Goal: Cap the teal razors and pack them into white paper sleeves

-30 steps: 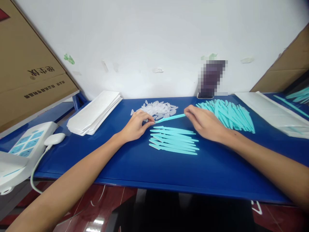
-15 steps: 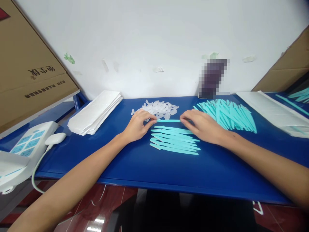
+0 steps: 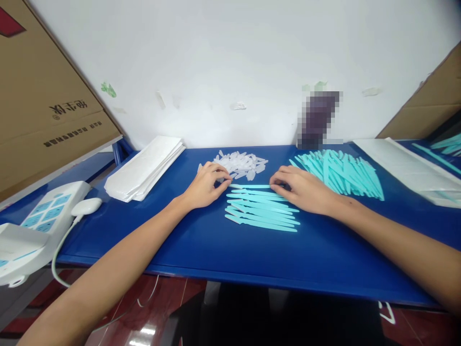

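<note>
A turquoise eyebrow razor (image 3: 254, 186) lies crosswise between my two hands, at the far side of a row of like razors (image 3: 264, 209) on the blue table. My left hand (image 3: 208, 185) pinches its left, blade end. At the handle end, my right hand (image 3: 299, 188) has thumb and fingers closed on the tip. Just behind my left hand is a heap of small translucent white blade caps (image 3: 247, 163). A larger pile of turquoise razors (image 3: 340, 172) lies beyond my right hand.
White paper-like sleeves (image 3: 146, 168) are stacked at the left, near a power strip (image 3: 46, 221) with a plugged-in white charger (image 3: 86, 206). A phone-like blurred object (image 3: 319, 117) leans on the wall. Clear plastic bags (image 3: 403, 168) lie right; cardboard (image 3: 65, 91) stands left.
The razor between my hands has come slightly nearer to the row, and its blade end now shows by my left fingertips. Both hands keep their pinch.
</note>
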Tool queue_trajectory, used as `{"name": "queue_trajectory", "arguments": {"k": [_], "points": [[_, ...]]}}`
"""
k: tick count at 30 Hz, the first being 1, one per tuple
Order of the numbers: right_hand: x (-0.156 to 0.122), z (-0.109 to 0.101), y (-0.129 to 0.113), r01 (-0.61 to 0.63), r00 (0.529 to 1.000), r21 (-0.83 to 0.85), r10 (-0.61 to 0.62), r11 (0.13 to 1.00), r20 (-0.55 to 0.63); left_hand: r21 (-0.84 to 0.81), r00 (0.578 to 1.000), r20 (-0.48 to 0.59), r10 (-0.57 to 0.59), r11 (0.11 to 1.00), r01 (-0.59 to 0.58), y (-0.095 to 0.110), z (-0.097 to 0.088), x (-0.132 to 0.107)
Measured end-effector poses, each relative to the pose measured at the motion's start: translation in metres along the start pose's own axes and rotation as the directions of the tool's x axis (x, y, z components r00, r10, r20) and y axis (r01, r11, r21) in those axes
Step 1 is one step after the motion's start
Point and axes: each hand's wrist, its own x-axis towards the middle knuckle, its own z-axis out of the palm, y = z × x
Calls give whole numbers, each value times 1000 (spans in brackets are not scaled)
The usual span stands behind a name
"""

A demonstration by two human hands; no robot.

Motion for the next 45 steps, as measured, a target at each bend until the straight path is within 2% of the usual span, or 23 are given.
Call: {"name": "queue_trajectory", "arguments": {"k": [5,11,17,20,23,28,31,33,35,40,45], "points": [[0,2,2,-34,999,24,34,999,-7,4,998,57,21,1000,-22,0,1,0],[3,5,3,-101,995,158,98,982,24,-100,1000,22,22,995,-20,0,4,3],[4,7,5,-101,995,158,100,982,20,-146,1000,19,23,989,-20,6,7,6],[2,2,3,-87,996,124,87,988,11,-115,999,21,35,993,-32,6,7,6],[0,-3,0,-44,998,132,37,990,53,-58,998,26,52,997,-50,6,7,4],[0,-11,-4,-5,996,153,-8,988,84,72,998,54,25,997,-29,3,4,3],[1,-17,-6,-64,986,179,35,982,164,140,996,90,9,990,-22,2,0,2],[1,-23,-8,-134,965,211,79,968,250,165,995,98,24,986,-40,2,-3,2],[1,-26,-11,-167,954,234,98,958,283,176,993,102,51,982,-68,1,-6,2],[-1,-23,-10,-149,983,241,117,959,140,146,993,95,64,986,-77,-5,-5,2],[-2,-15,-4,-53,997,164,62,985,-48,141,993,107,-57,989,42,-7,-2,1]]}}
